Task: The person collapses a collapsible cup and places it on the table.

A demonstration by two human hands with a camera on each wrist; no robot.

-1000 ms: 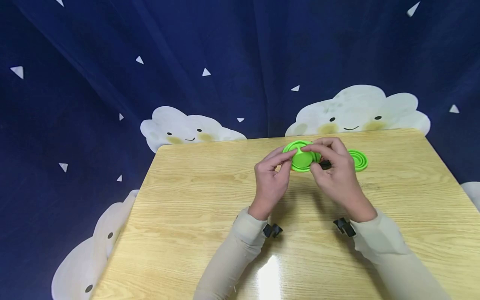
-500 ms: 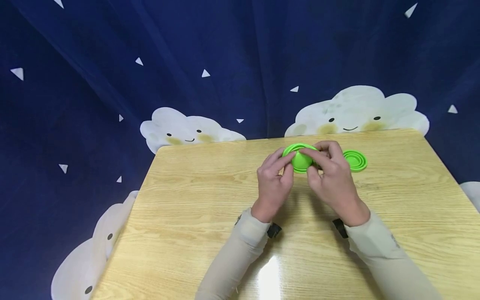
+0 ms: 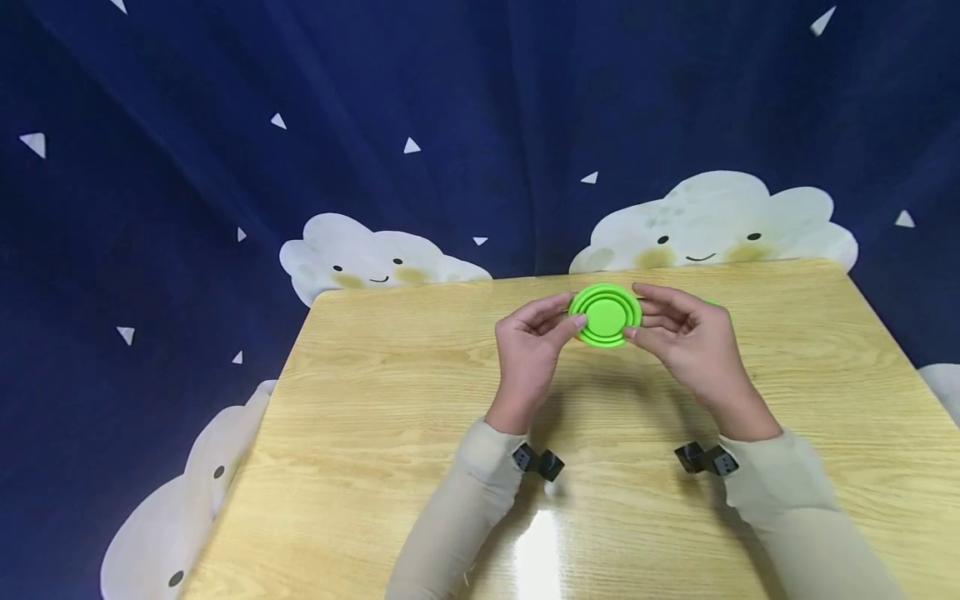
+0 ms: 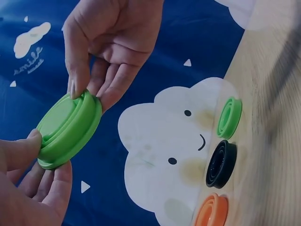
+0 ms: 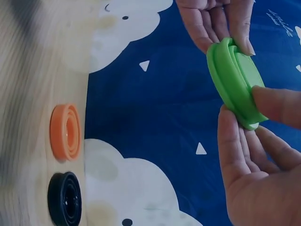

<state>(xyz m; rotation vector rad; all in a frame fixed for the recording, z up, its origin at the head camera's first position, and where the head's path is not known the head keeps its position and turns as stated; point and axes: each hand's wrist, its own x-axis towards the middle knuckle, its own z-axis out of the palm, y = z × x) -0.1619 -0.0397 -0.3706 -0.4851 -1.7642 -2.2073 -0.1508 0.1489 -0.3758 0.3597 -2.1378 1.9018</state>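
Between my two hands is a green collapsible silicone cup (image 3: pixel 606 317), pressed flat into concentric rings around a smooth round middle. My left hand (image 3: pixel 529 354) pinches its left edge, thumb on the near face and fingers behind. On the opposite edge my right hand (image 3: pixel 693 346) grips it the same way, as the right wrist view confirms with the cup (image 5: pixel 233 80) seen side-on. The cup is held up over the table, tilted so that its face points at the head camera.
A second green ringed piece (image 4: pixel 229 117), a black one (image 4: pixel 221 164) and an orange one (image 4: pixel 211 212) lie in a row on the wooden table (image 3: pixel 390 400), mostly hidden behind my hands in the head view. A dark blue cloud-print curtain (image 3: pixel 450 125) hangs behind the table.
The middle of the cup bulged up under my fingertips earlier; now it lies flat within the rings. Both hands have shifted outward to the cup's edges, uncovering its face.
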